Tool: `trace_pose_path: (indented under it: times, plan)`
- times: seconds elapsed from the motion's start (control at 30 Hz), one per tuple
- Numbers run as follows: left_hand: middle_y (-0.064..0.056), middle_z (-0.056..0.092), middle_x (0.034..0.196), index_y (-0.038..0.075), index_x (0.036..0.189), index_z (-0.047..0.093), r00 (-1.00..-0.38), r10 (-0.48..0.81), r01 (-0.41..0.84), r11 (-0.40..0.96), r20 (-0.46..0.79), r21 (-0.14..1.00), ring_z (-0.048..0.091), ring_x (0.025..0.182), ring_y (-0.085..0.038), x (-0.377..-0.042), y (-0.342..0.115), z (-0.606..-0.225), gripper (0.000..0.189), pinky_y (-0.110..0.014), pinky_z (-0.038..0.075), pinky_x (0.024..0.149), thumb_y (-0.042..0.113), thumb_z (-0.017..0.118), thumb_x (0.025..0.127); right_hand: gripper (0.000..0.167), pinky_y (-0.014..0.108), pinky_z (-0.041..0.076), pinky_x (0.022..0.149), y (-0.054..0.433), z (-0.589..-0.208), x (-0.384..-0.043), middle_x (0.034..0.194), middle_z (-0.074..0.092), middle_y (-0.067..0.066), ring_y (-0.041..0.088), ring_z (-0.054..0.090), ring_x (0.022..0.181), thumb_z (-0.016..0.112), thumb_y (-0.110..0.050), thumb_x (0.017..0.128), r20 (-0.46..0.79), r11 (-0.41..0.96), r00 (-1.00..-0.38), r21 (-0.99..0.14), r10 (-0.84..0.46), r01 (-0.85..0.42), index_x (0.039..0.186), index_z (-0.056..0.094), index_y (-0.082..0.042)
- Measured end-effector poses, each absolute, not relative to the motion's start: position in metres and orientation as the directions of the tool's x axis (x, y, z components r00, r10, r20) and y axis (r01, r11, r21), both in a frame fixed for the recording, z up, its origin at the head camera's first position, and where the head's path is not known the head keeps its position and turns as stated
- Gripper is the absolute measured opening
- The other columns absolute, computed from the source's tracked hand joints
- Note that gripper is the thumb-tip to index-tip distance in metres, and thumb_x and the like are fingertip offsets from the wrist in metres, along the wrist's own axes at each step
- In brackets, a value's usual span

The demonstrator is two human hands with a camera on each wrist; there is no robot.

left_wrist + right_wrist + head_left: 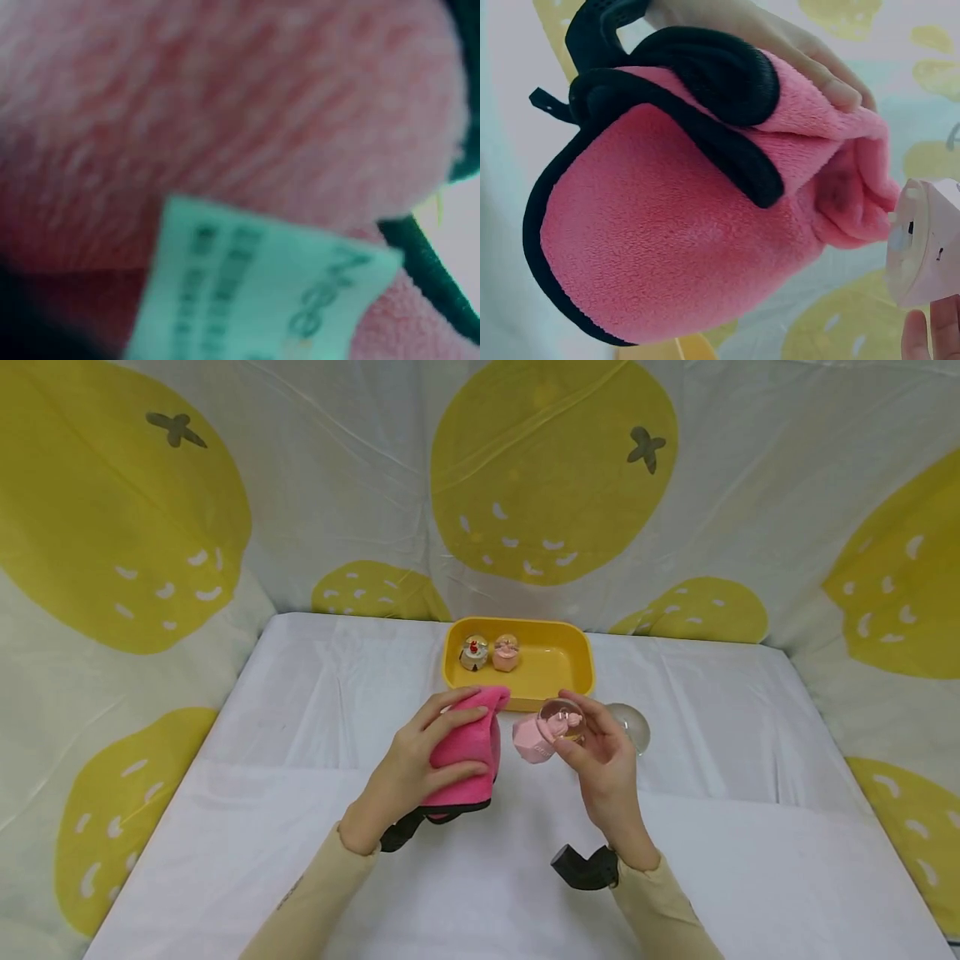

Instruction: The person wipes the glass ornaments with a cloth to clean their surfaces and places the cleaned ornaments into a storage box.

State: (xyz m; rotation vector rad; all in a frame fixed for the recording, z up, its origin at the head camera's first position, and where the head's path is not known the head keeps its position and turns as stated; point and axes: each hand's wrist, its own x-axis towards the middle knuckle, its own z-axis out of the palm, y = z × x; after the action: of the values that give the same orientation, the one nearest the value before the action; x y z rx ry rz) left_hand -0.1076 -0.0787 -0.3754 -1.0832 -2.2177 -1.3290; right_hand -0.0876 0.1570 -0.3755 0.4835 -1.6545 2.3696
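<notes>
My left hand (420,760) grips a folded pink cloth (472,756) with black edging, fingers and thumb spread round it. Up close in the left wrist view, the cloth's white tag (262,285) hangs over the pink pile. My right hand (603,760) holds a small snow globe (534,739) by its clear dome, which has a pink figure inside. The globe lies tilted on its side, its faceted pink base pointing left at the cloth. In the right wrist view, that base (934,247) shows its underside, close beside the bunched end of the cloth.
A yellow tray (555,695) stands at the back of the white-covered table (360,693). Inside, on its left, are a snow globe with a red detail (473,653) and a pink snow globe (506,653). A clear ball (633,728) sits behind my right hand.
</notes>
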Motion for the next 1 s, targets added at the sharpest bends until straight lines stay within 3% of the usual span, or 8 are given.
trace_pose_path:
  times: [0.23, 0.47, 0.73, 1.0]
  plan:
    - [-0.005, 0.043, 0.141, 0.013, 0.132, 0.054, -0.698, 0.421, 0.711, 0.310, 0.580, 0.631, 0.043, 0.127, -0.022, -0.108, -0.088, -0.378, 0.059, -0.034, 0.049, 0.091, 0.025, 0.079, 0.080, 0.042, 0.027, 0.046, 0.095, 0.165, -0.372, -0.098, 0.123, 0.057, 0.017, 0.026, 0.053, 0.111, 0.055, 0.012, 0.084, 0.388, -0.350, -0.921, -0.868, -0.036, -0.352, 0.126, 0.054, 0.004]
    - [-0.005, 0.042, 0.142, 0.012, 0.134, 0.053, -0.712, 0.413, 0.699, 0.346, 0.567, 0.626, 0.043, 0.126, -0.022, -0.108, -0.094, -0.378, 0.065, -0.037, 0.051, 0.089, 0.011, 0.082, 0.076, 0.044, 0.027, 0.042, 0.099, 0.171, -0.366, -0.116, 0.125, 0.055, 0.014, 0.026, 0.051, 0.114, 0.058, 0.012, 0.085, 0.324, -0.231, -0.946, -0.919, 0.011, -0.318, 0.128, 0.053, 0.005]
    - [-0.005, 0.042, 0.142, 0.011, 0.133, 0.054, -0.725, 0.406, 0.685, 0.345, 0.556, 0.642, 0.045, 0.124, -0.022, -0.106, -0.096, -0.381, 0.063, -0.038, 0.052, 0.087, 0.008, 0.081, 0.076, 0.048, 0.026, 0.038, 0.102, 0.174, -0.363, -0.148, 0.132, 0.050, 0.010, 0.022, 0.048, 0.119, 0.065, 0.000, 0.089, 0.261, -0.097, -0.965, -0.960, 0.036, -0.263, 0.134, 0.049, 0.003]
    - [-0.005, 0.043, 0.142, 0.012, 0.133, 0.054, -0.730, 0.409, 0.679, 0.337, 0.548, 0.652, 0.045, 0.124, -0.022, -0.105, -0.096, -0.385, 0.063, -0.038, 0.052, 0.087, 0.007, 0.081, 0.076, 0.048, 0.032, 0.035, 0.105, 0.171, -0.368, -0.182, 0.133, 0.048, 0.012, 0.020, 0.046, 0.117, 0.061, -0.002, 0.092, 0.249, -0.031, -0.968, -0.968, 0.023, -0.250, 0.137, 0.046, 0.002]
